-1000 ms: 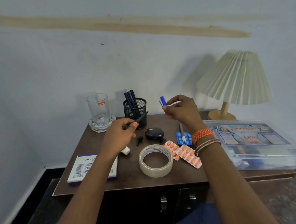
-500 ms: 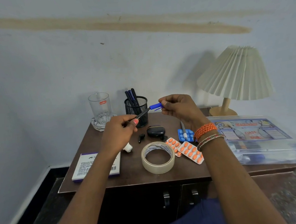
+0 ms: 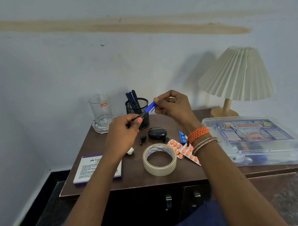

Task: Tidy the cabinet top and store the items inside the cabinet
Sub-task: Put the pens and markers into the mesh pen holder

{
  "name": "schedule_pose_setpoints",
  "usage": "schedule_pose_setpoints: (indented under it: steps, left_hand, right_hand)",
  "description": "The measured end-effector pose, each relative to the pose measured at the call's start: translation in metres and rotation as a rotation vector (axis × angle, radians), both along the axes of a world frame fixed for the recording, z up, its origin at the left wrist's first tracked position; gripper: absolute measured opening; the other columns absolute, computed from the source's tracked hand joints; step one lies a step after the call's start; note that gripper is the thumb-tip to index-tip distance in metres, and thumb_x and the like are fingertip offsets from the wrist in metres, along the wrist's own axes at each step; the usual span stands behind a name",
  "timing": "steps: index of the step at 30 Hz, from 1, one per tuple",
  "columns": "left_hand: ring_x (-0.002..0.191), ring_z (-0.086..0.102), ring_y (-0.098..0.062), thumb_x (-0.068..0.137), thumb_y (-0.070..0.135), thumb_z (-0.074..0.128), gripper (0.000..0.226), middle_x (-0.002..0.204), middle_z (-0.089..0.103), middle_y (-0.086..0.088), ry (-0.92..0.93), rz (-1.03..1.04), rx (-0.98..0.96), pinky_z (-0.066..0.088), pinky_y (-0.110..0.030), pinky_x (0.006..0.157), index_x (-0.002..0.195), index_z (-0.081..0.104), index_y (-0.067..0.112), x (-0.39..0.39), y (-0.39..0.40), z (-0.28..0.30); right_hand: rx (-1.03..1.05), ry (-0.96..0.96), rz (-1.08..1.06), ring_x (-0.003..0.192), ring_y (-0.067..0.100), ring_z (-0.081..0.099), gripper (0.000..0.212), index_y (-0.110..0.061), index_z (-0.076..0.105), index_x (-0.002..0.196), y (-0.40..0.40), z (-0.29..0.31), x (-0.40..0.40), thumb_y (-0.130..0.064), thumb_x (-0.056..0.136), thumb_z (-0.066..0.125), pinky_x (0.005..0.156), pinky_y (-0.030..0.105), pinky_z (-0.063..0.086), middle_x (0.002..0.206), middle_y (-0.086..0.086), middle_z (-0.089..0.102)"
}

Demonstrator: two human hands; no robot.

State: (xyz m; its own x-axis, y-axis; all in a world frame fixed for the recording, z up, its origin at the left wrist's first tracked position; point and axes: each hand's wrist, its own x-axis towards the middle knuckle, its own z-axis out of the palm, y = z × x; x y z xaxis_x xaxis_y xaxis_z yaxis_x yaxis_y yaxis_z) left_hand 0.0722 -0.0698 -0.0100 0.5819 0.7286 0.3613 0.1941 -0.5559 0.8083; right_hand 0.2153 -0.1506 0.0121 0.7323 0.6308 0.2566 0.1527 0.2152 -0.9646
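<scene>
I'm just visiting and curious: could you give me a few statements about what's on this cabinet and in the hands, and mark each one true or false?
1. The right hand pinches a blue plastic pen cap. True.
2. The clear drinking glass lies on its side. False: it stands upright.
3. The roll of clear tape lies flat on the brown wooden cabinet top. True.
4. The cream pleated lamp stands at the left end. False: it stands at the right.
5. The left hand is empty. False: it holds a dark pen.
</scene>
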Motion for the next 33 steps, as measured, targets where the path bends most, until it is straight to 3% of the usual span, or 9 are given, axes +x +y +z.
schedule_pose_setpoints:
  steps: [2, 7, 13, 17, 19, 22, 27, 30, 33]
  left_hand:
    - [0.077, 0.064, -0.026, 0.091, 0.024, 0.057, 0.021, 0.073, 0.067, -0.004, -0.009, 0.033, 0.015, 0.05, -0.037, 0.074, 0.108, 0.07, 0.02, -0.001, -0.002, 0.003]
    - [0.078, 0.062, -0.017, 0.091, 0.024, 0.058, 0.023, 0.083, 0.069, -0.001, -0.007, 0.075, 0.067, 0.047, -0.028, 0.071, 0.111, 0.069, 0.021, -0.003, -0.011, 0.008]
    - [0.072, 0.063, -0.013, 0.089, 0.022, 0.061, 0.018, 0.069, 0.064, 0.009, -0.166, 0.145, 0.024, 0.048, -0.028, 0.07, 0.102, 0.073, 0.02, -0.001, -0.043, 0.024]
    - [0.063, 0.056, -0.003, 0.088, 0.023, 0.063, 0.017, 0.062, 0.057, 0.019, -0.19, 0.211, -0.009, 0.04, -0.015, 0.058, 0.1, 0.073, 0.02, -0.005, -0.049, 0.033]
    - [0.06, 0.056, -0.003, 0.087, 0.023, 0.064, 0.016, 0.059, 0.057, 0.018, -0.182, 0.232, -0.011, 0.041, -0.017, 0.058, 0.098, 0.074, 0.019, -0.01, -0.049, 0.034]
    - [0.059, 0.055, -0.003, 0.086, 0.023, 0.064, 0.016, 0.057, 0.053, 0.02, -0.165, 0.266, 0.032, 0.039, -0.015, 0.057, 0.097, 0.075, 0.019, -0.015, -0.051, 0.033]
    - [0.063, 0.058, -0.01, 0.088, 0.024, 0.062, 0.017, 0.066, 0.066, 0.008, -0.069, 0.241, 0.045, 0.045, -0.025, 0.062, 0.101, 0.074, 0.021, -0.02, -0.033, 0.03]
    - [0.067, 0.056, -0.009, 0.091, 0.028, 0.057, 0.021, 0.076, 0.068, 0.003, 0.03, 0.188, 0.08, 0.04, -0.02, 0.058, 0.107, 0.071, 0.025, -0.019, -0.017, 0.02]
    - [0.064, 0.055, -0.006, 0.093, 0.03, 0.054, 0.023, 0.074, 0.065, 0.008, 0.063, 0.151, 0.053, 0.036, -0.02, 0.053, 0.11, 0.069, 0.026, -0.019, -0.007, 0.011]
  right_hand:
    - [0.008, -0.017, -0.013, 0.056, 0.007, 0.063, 0.01, -0.002, 0.058, 0.08, 0.004, 0.001, -0.008, -0.006, 0.088, 0.064, 0.058, 0.021, 0.055, 0.072, 0.011, 0.066]
    - [0.032, -0.063, -0.186, 0.059, 0.015, 0.06, 0.023, -0.007, 0.049, 0.065, 0.008, 0.006, -0.016, -0.006, 0.087, 0.058, 0.047, 0.018, 0.05, 0.071, 0.019, 0.058]
    - [0.261, -0.143, -0.397, 0.055, 0.027, 0.043, 0.025, -0.001, 0.041, 0.059, 0.014, 0.021, -0.032, -0.008, 0.078, 0.056, 0.052, 0.043, 0.048, 0.056, 0.013, 0.037]
    - [0.319, -0.149, -0.462, 0.051, 0.036, 0.04, 0.031, -0.009, 0.035, 0.055, 0.017, 0.026, -0.044, -0.009, 0.077, 0.055, 0.051, 0.044, 0.046, 0.051, 0.005, 0.032]
    - [0.326, -0.121, -0.462, 0.052, 0.043, 0.041, 0.033, -0.01, 0.033, 0.054, 0.019, 0.024, -0.051, -0.008, 0.078, 0.056, 0.05, 0.041, 0.043, 0.051, 0.004, 0.03]
    - [0.349, -0.094, -0.482, 0.046, 0.018, 0.03, 0.042, -0.014, 0.029, 0.053, 0.023, 0.02, -0.059, 0.0, 0.08, 0.057, 0.047, 0.026, 0.033, 0.05, 0.001, 0.027]
    - [0.23, -0.08, -0.412, 0.056, 0.042, 0.053, 0.031, -0.017, 0.039, 0.059, 0.03, 0.001, -0.06, -0.008, 0.082, 0.058, 0.052, 0.036, 0.046, 0.059, 0.021, 0.049]
    - [0.114, -0.049, -0.267, 0.052, 0.022, 0.059, 0.022, -0.014, 0.047, 0.068, 0.029, -0.008, -0.054, -0.006, 0.085, 0.058, 0.048, 0.028, 0.049, 0.066, 0.016, 0.06]
    - [0.058, 0.122, -0.067, 0.059, 0.021, 0.064, 0.012, -0.01, 0.053, 0.079, 0.026, -0.006, -0.047, -0.003, 0.086, 0.061, 0.047, 0.024, 0.05, 0.074, 0.012, 0.066]
